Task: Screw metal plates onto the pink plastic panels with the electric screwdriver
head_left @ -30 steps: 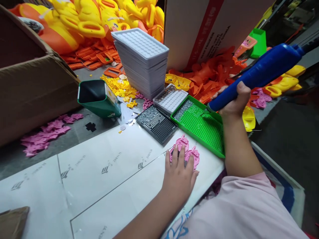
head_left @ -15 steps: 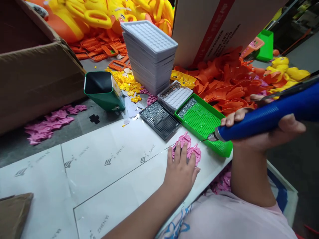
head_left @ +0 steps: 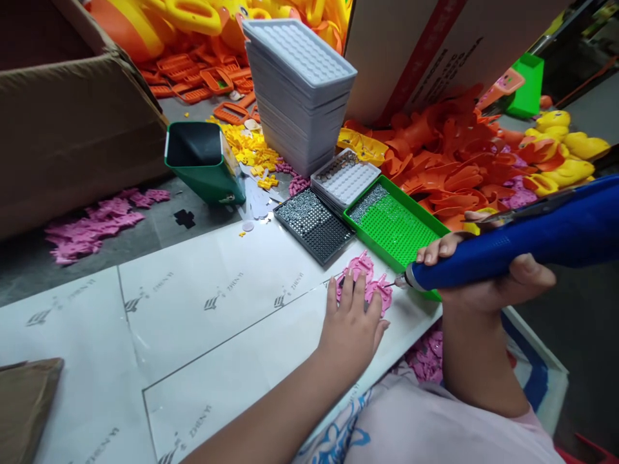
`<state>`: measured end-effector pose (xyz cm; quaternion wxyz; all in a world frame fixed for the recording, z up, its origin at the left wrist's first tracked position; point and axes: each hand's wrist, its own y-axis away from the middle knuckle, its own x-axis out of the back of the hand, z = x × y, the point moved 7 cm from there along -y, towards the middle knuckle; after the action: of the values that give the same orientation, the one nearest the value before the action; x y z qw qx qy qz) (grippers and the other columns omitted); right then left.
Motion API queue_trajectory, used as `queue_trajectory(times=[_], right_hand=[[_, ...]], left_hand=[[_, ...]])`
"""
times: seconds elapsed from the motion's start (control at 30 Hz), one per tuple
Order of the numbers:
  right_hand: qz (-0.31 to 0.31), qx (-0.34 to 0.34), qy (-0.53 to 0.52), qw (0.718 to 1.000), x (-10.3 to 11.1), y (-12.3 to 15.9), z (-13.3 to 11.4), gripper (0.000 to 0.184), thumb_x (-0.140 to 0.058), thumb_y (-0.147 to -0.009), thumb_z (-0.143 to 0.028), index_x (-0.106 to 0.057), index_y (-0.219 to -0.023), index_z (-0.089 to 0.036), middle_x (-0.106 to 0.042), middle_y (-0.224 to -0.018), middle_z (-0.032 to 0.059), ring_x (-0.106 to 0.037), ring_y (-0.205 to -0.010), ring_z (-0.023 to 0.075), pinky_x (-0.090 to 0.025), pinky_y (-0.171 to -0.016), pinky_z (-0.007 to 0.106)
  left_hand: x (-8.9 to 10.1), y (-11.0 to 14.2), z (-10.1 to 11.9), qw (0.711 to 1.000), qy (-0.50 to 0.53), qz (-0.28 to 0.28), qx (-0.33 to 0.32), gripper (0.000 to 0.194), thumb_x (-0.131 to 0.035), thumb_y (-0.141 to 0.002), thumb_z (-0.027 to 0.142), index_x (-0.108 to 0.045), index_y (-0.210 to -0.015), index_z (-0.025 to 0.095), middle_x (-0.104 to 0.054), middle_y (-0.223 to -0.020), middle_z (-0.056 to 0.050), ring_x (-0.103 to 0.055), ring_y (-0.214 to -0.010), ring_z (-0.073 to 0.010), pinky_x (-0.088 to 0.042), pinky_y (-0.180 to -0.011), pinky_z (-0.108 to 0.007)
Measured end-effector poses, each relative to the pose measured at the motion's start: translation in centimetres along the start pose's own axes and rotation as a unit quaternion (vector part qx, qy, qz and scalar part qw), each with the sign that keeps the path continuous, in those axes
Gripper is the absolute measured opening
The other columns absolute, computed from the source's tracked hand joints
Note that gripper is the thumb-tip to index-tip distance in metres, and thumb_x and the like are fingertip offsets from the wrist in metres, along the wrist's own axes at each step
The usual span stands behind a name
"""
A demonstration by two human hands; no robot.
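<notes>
My left hand (head_left: 352,325) lies flat with fingers stretched over a pink plastic part (head_left: 366,277) on the white worktop (head_left: 193,335), pinning it down. A blue electric screwdriver (head_left: 522,241) is wrapped in my right hand (head_left: 483,277), and its tip touches the right edge of the pink part. Just behind the part sits a green tray (head_left: 394,225) studded with small screws, with a dark grey screw tray (head_left: 314,225) to its left.
A tall stack of grey trays (head_left: 300,90) and a single grey tray (head_left: 344,178) stand behind. A green bin (head_left: 203,161), a cardboard box (head_left: 72,116) at left, another box (head_left: 435,45) at the back, and piles of orange, yellow and pink parts surround the worktop.
My right hand has brought the screwdriver down from the green tray to the pink part's right edge. My left hand has stayed pressed on the part.
</notes>
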<state>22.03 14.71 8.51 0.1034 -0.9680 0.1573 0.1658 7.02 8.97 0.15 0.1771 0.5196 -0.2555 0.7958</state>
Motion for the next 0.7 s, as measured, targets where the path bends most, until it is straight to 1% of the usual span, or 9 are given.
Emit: queue_trajectory(times=[0.13, 0.27, 0.37, 0.5, 0.57, 0.63, 0.7], right_hand=[[-0.025, 0.027, -0.011, 0.999, -0.1, 0.0, -0.3, 0.033, -0.059, -0.064, -0.052, -0.065, -0.085, -0.028, -0.064, -0.062, 0.0013, -0.058, -0.052, 0.0216, -0.048, -0.054, 0.037], [-0.046, 0.043, -0.008, 0.998, 0.1, -0.2, -0.5, 0.037, -0.058, -0.067, -0.056, -0.068, -0.083, -0.024, -0.063, -0.064, 0.0024, -0.058, -0.054, 0.0206, -0.048, -0.055, 0.037], [-0.051, 0.039, 0.002, 0.998, 0.1, -0.1, -0.5, 0.039, -0.059, -0.066, -0.058, -0.068, -0.082, -0.023, -0.063, -0.064, 0.0022, -0.058, -0.054, 0.0204, -0.047, -0.056, 0.037], [-0.067, 0.048, 0.019, 0.996, -0.7, 0.4, -0.5, 0.038, -0.061, -0.064, -0.06, -0.064, -0.075, -0.025, -0.063, -0.062, 0.002, -0.057, -0.052, 0.0201, -0.047, -0.056, 0.038], [-0.075, 0.052, 0.02, 0.996, -1.1, 0.7, -0.3, 0.034, -0.062, -0.064, -0.059, -0.062, -0.074, -0.026, -0.063, -0.062, 0.0015, -0.056, -0.05, 0.0202, -0.046, -0.054, 0.038], [-0.084, 0.052, 0.02, 0.995, -1.4, 0.9, 0.0, 0.032, -0.063, -0.065, -0.057, -0.062, -0.075, -0.026, -0.063, -0.061, 0.0011, -0.057, -0.05, 0.0203, -0.047, -0.053, 0.038], [-0.085, 0.062, 0.024, 0.994, -1.6, 1.0, 0.1, 0.035, -0.063, -0.065, -0.058, -0.065, -0.081, -0.027, -0.062, -0.06, 0.0005, -0.057, -0.048, 0.02, -0.047, -0.051, 0.038]], left_hand=[[0.0, 0.0, 0.0, 1.0, 0.001, 0.002, -0.002, 0.042, -0.058, -0.085, 0.048, -0.06, -0.118, 0.021, -0.049, -0.138, -0.018, -0.041, -0.131, -0.0366, -0.028, -0.107, -0.058], [-0.1, 0.0, 0.0, 1.0, 0.001, -0.001, -0.002, 0.043, -0.058, -0.085, 0.048, -0.059, -0.119, 0.021, -0.048, -0.139, -0.018, -0.04, -0.132, -0.0368, -0.028, -0.107, -0.058], [-0.1, 0.0, 0.0, 1.0, 0.002, 0.0, 0.003, 0.042, -0.059, -0.085, 0.048, -0.06, -0.117, 0.021, -0.049, -0.139, -0.018, -0.041, -0.131, -0.0367, -0.028, -0.107, -0.058], [0.0, 0.0, 0.1, 1.0, 0.009, -0.005, 0.002, 0.042, -0.059, -0.085, 0.047, -0.058, -0.119, 0.022, -0.046, -0.141, -0.018, -0.038, -0.133, -0.0367, -0.027, -0.108, -0.058], [0.0, -0.1, 0.1, 1.0, 0.012, -0.01, 0.003, 0.042, -0.059, -0.086, 0.047, -0.058, -0.119, 0.022, -0.045, -0.142, -0.018, -0.036, -0.134, -0.0368, -0.026, -0.108, -0.058], [0.0, -0.1, 0.1, 1.0, 0.014, -0.013, 0.004, 0.043, -0.059, -0.086, 0.047, -0.058, -0.119, 0.021, -0.045, -0.142, -0.018, -0.036, -0.135, -0.037, -0.025, -0.109, -0.059], [0.0, -0.1, 0.2, 1.0, 0.015, -0.017, 0.002, 0.043, -0.058, -0.086, 0.048, -0.057, -0.121, 0.021, -0.044, -0.143, -0.018, -0.035, -0.135, -0.0371, -0.024, -0.109, -0.059]])
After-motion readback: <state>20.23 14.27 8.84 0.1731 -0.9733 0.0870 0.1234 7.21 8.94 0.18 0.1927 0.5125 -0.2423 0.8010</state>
